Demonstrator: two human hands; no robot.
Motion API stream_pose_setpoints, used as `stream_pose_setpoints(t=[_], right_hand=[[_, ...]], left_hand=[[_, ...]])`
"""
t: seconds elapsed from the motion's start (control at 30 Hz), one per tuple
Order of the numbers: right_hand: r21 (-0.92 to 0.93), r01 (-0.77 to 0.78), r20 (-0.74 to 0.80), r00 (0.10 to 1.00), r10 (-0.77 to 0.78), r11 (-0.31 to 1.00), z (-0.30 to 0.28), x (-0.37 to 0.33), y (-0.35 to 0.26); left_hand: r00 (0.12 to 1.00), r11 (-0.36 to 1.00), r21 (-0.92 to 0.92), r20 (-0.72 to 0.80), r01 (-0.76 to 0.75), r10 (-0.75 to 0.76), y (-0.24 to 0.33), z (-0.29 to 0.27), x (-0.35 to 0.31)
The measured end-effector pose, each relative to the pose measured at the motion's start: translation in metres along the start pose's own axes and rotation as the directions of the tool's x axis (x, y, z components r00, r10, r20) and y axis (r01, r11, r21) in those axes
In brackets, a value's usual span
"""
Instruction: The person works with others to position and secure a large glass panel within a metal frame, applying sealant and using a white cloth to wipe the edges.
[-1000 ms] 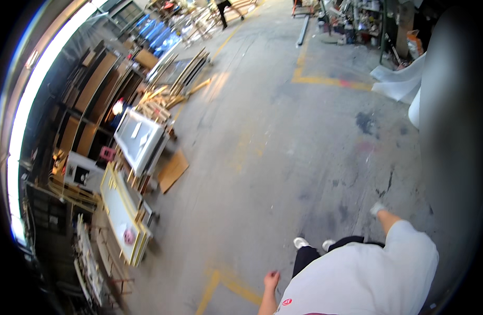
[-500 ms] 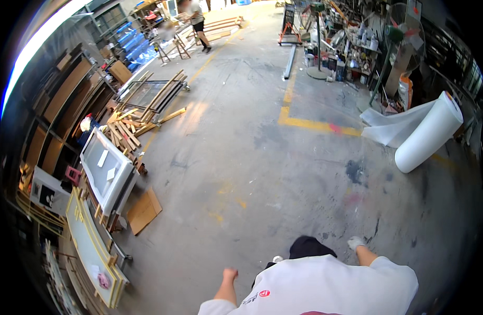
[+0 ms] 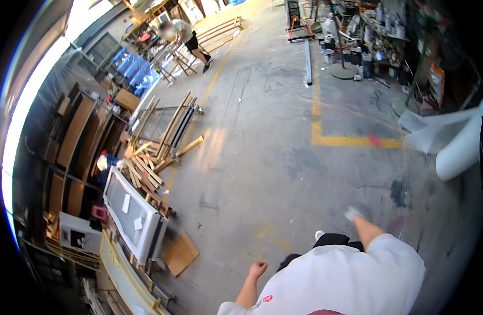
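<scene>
My left hand (image 3: 258, 270) hangs beside my body over the concrete floor (image 3: 236, 210). It is bare and loosely curled, with nothing showing in it. Out in front of me on the other side, my right hand (image 3: 351, 213) is covered by what looks like a white glove. Motion smears its fingers, so their pose is unclear. Neither hand touches anything visible. A flat sheet of brown cardboard (image 3: 180, 254) lies to the left of my left hand. A white shoe (image 3: 319, 234) shows beyond my white shirt.
Left are a white-framed panel (image 3: 132, 218), a yellow-edged panel (image 3: 123, 281), wood strips (image 3: 144, 170) and a rack (image 3: 76, 131). Far left, a person (image 3: 191, 39) bends over a trestle. Right stand a white roll (image 3: 459, 152), a round fan base (image 3: 343, 72) and cluttered shelves (image 3: 393, 31).
The view has shifted, and the panels and wood pile sit farther right in it. My right hand has swung forward. The far person now leans over the trestle.
</scene>
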State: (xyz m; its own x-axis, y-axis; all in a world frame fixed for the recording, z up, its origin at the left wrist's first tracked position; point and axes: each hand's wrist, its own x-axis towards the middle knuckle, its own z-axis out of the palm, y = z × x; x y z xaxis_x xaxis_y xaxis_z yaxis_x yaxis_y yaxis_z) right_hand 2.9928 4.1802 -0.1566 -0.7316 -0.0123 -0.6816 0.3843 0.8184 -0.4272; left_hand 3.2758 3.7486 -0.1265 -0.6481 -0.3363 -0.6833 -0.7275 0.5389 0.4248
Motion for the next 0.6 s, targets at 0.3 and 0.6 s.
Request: stream_pose_setpoints(t=[0.3, 0.6], right_hand=[[-0.058, 0.725, -0.082, 0.682, -0.727, 0.687, -0.056, 0.236, -0.433], [-0.368, -0.211, 0.231, 0.923, 0.309, 0.906, -0.118, 0.322, -0.286]], left_hand=[[0.713, 0.646, -0.371, 0.068, 0.667, -0.697, -0.046, -0.044, 0.041], [0.986, 0.998, -0.035, -0.158, 0.051, -0.055, 0.103, -0.26, 0.475]])
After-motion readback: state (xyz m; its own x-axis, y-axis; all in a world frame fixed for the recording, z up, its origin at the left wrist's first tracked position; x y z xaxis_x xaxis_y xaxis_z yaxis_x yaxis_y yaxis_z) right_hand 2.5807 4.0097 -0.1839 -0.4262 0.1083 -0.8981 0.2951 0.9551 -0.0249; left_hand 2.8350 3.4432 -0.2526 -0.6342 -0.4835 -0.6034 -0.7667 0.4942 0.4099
